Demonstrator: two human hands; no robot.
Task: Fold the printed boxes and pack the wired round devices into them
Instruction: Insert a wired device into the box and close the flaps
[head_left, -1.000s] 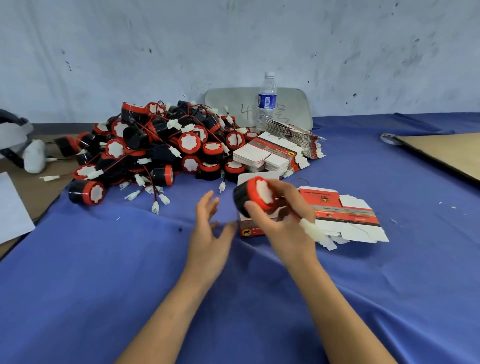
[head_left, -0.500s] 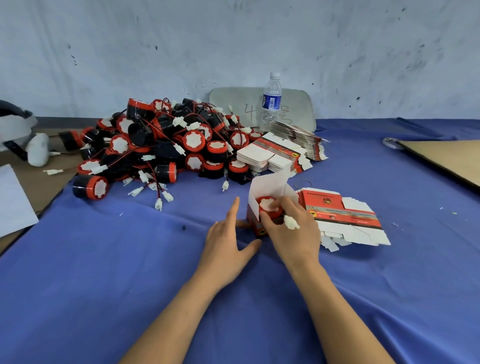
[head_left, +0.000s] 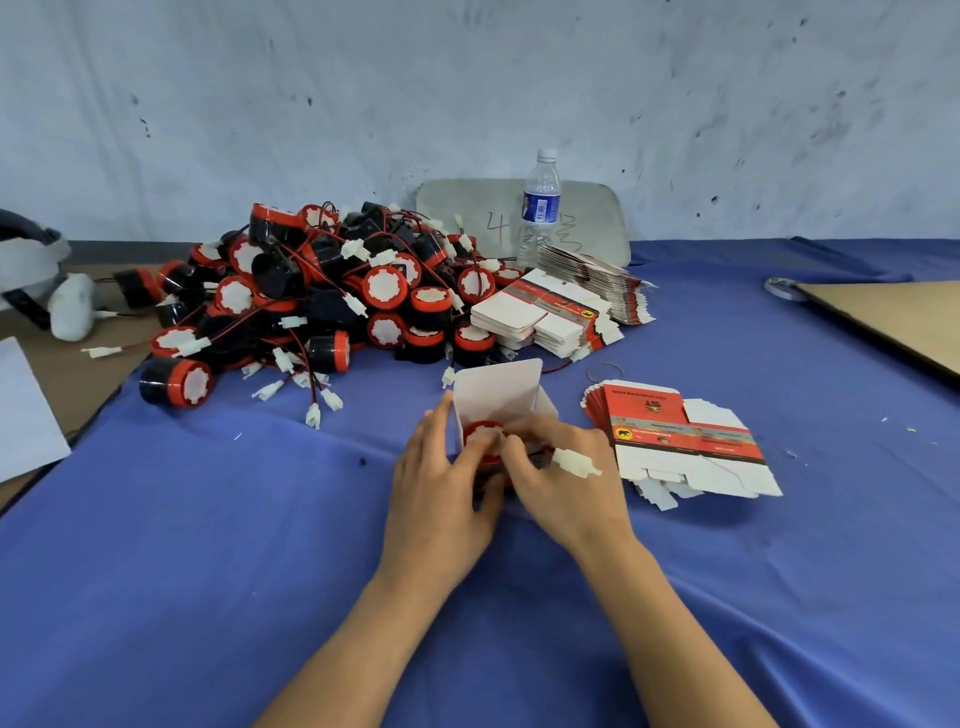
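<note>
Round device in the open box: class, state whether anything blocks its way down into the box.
Nothing visible blocks it. The round device sits in the mouth of the open box, lid flap standing up behind. Only its white connector lies outside, across the right hand.

At the back, a clear water bottle (head_left: 540, 208) with a blue label, upright before a grey board (head_left: 457, 208) propped on the scuffed wall (head_left: 467, 78). Underneath everything, a blue cloth (head_left: 208, 571). Far right, a brown cardboard sheet (head_left: 893, 322); far left, a white paper sheet (head_left: 26, 415).
</note>
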